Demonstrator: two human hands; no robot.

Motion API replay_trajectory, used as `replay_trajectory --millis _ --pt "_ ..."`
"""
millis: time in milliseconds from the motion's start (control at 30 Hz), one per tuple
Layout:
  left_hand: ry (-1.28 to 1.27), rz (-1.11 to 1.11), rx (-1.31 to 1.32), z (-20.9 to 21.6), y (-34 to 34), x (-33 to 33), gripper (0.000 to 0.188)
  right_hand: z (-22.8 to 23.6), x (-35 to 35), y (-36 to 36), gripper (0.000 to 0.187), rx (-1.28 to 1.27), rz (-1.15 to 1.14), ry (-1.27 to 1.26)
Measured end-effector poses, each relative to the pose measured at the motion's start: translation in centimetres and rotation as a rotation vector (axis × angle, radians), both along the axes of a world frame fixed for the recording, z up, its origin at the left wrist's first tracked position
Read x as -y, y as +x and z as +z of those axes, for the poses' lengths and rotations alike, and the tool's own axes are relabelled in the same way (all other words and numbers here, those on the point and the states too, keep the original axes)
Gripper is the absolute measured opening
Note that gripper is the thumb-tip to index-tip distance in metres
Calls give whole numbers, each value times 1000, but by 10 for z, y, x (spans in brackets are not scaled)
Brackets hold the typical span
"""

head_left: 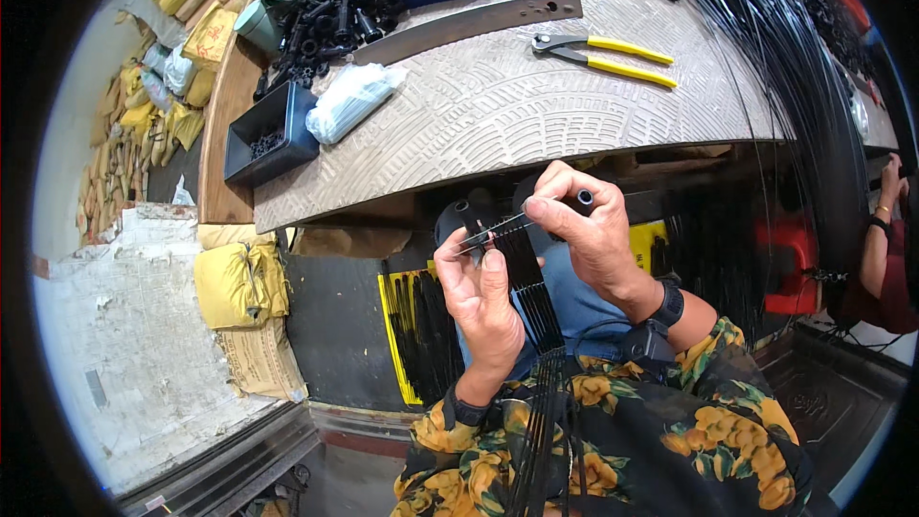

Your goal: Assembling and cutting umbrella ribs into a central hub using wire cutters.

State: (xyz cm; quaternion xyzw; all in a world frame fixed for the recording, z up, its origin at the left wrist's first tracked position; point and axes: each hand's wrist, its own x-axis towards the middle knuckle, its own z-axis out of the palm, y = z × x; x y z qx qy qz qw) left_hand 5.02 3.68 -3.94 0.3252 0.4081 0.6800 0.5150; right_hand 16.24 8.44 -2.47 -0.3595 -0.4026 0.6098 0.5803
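My left hand [479,302] is closed on a black tubular fitting [463,207], thumb and fingers pinching around it. From it a row of thin black rods [536,302] hangs down over my lap. My right hand [584,220] is closed, its thumb and forefinger pinching a thin wire [507,224] that runs across to the fitting. A dark tube [585,197] with an open round end also pokes out of my right hand. Where the wire meets the rods is too small to make out.
Yellow-handled pincers [613,57], a metal strip [469,29], a plastic-wrapped bundle [354,101] and a dark bin [273,134] lie on the textured table [479,105]. Long black rods [766,29] hang over its right end. Another person's arm [876,239] shows far right.
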Motion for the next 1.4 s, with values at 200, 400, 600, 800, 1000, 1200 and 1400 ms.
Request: replay_trajectory --millis 200,400,600,800,1000,1200,1400 --pt "6 -4 -11 0 -1 1 29 1 7 -1 19 -40 -9 -17" --pt "-19 -57 31 0 -14 -2 28 -23 11 -9 18 165 199 129" --pt "-154 -354 220 14 -51 -17 29 -13 14 -8 15 75 272 -118" --pt "-118 -308 95 15 -61 -19 20 -2 15 -10 14 187 249 37" --pt "-117 -265 105 9 -55 -11 22 -4 15 -22 11 96 215 -18" --pt "-122 -289 97 11 -54 -7 25 -6 16 -10 16 239 319 70" --pt "-82 -227 116 10 -41 -1 24 -1 11 -7 15 33 468 -120"
